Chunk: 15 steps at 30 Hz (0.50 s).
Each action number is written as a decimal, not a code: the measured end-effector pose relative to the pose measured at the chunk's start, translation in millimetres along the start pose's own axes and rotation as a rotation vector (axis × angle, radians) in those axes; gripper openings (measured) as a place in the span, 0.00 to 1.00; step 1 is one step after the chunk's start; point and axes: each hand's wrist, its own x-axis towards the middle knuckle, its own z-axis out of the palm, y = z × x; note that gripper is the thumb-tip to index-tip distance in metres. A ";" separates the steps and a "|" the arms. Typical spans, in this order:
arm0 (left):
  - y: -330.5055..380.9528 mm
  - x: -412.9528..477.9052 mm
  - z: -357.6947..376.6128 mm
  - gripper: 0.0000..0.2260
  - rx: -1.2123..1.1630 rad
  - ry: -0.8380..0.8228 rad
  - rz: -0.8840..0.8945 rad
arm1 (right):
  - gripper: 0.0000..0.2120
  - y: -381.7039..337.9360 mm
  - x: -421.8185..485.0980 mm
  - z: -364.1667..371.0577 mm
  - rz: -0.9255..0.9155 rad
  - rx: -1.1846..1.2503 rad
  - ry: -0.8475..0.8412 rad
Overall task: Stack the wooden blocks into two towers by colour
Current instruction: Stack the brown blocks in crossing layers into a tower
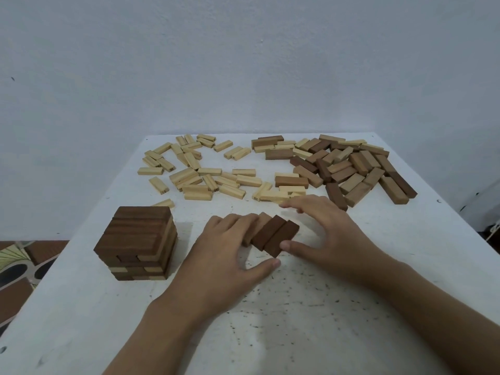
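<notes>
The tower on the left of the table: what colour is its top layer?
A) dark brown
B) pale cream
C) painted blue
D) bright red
A: the tower is topped by a flat layer of dark brown wood, while the pale blocks lie loose farther back on the table.

One wide-angle head-worn camera looks forward and down across the table (297, 320) toward the wall (243, 63), close above the left hand (224, 247) and right hand (324, 231).
</notes>
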 end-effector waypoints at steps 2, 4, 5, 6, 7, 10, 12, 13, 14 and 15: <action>-0.3 0.3 -0.6 0.31 -0.007 -0.006 -0.006 | 0.30 -1.5 0.1 2.8 0.034 -0.128 -0.043; -0.4 -0.1 -0.9 0.32 -0.040 -0.016 -0.028 | 0.31 -7.6 0.6 4.9 0.048 -0.167 -0.061; -0.4 -0.5 -1.2 0.32 -0.054 -0.020 -0.038 | 0.31 -10.5 1.0 5.9 0.054 -0.171 -0.076; -0.8 -0.5 -1.3 0.30 -0.061 -0.023 -0.046 | 0.32 -12.6 1.6 7.0 0.056 -0.178 -0.093; -0.5 -0.7 -1.9 0.29 -0.065 -0.025 -0.050 | 0.34 -13.1 2.3 8.4 0.055 -0.186 -0.108; 0.3 -0.5 -3.3 0.27 -0.088 -0.023 -0.060 | 0.35 -10.6 3.5 9.8 0.027 -0.149 -0.088; 0.8 -0.3 -3.4 0.28 -0.106 -0.015 -0.066 | 0.35 -8.7 2.8 8.1 0.020 -0.115 -0.066; 1.3 -0.6 -3.4 0.28 -0.104 -0.007 -0.059 | 0.35 -8.3 2.0 7.0 0.023 -0.100 -0.062; 1.6 -0.7 -3.6 0.28 -0.098 0.004 -0.050 | 0.35 -8.9 1.1 5.6 0.024 -0.085 -0.054; 1.3 -0.7 -4.0 0.28 -0.094 0.016 -0.046 | 0.35 -9.6 0.3 4.7 0.027 -0.072 -0.040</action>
